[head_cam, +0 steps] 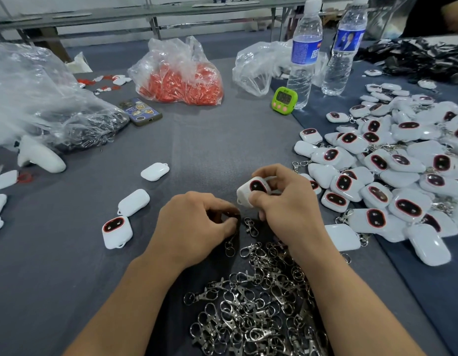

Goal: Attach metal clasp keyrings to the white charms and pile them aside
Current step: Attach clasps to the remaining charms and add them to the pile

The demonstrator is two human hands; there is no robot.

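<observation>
Gripping the white charm [256, 190] in your right hand [281, 201] above the table's [209, 150] middle, you angle its loop toward your left hand [194, 222], whose curled fingers pinch a clasp keyring [230, 246] beside the front-edge keyring heap [258, 309], ready for hooking

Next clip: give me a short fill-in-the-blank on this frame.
The right hand holds a white ____ with a dark face.
The big pile of charms lies on the person's ____ side.
The timer beside the water bottle is coloured ____.
Missing: charm; right; green.
</observation>
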